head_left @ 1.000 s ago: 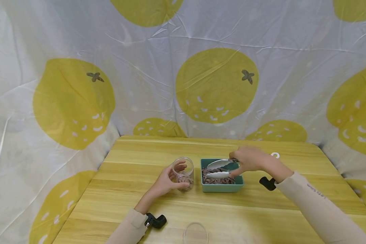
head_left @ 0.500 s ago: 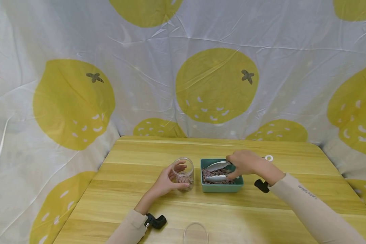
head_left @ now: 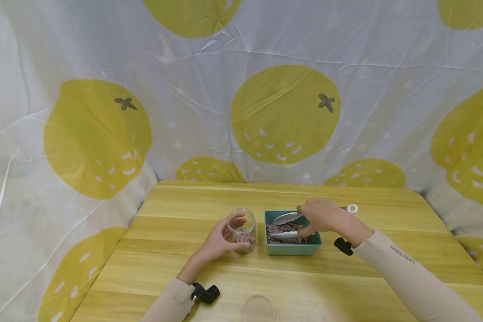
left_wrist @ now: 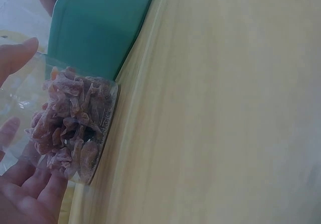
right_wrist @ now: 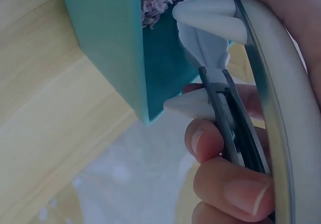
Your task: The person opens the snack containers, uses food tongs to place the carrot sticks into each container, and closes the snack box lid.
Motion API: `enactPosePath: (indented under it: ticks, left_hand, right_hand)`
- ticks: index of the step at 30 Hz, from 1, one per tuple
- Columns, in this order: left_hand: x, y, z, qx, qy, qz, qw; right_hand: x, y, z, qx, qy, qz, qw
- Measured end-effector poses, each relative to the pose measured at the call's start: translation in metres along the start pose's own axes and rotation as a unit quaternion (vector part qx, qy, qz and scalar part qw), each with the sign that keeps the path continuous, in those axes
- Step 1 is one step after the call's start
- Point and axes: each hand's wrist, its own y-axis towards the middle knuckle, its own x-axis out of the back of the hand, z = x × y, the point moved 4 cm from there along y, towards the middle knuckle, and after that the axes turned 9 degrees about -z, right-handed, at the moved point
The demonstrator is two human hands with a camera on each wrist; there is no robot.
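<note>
In the head view my left hand (head_left: pixel 217 241) holds a clear jar (head_left: pixel 245 246) upright on the table, thumb in front and fingers behind. Wrinkled brownish-pink dried pieces (left_wrist: pixel 72 121) fill its lower part. To the right stands a teal rectangular container (head_left: pixel 293 250), with more of these pieces (head_left: pixel 281 228) in it. My right hand (head_left: pixel 322 215) grips a pair of tongs (head_left: pixel 285 235) from above, thumb on one arm and fingers on the other. Their scalloped metal ends are spread apart, down among the pieces. White prongs (right_wrist: pixel 210 20) show on the tongs in the right wrist view.
A clear round lid (head_left: pixel 258 308) lies at the front of the wooden table (head_left: pixel 177 201). Black camera mounts sit on both wrists (head_left: pixel 205 293). A lemon-print curtain (head_left: pixel 185 112) hangs behind the table and along its sides.
My right hand has moved left and slightly down, bringing the tongs lower into the teal container, with their ends a little closer together. My left hand and the jar have stayed in place.
</note>
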Motion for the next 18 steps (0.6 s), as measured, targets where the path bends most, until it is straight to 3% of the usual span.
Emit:
enactPosePath:
  ticks: [18]
  left_hand:
    - [0.0006,-0.0005,0.0006,0.005,0.0,-0.002,1.0]
  right_hand:
    - [-0.0037,-0.0011,-0.0016,0.01,0.026,-0.005,0.9996]
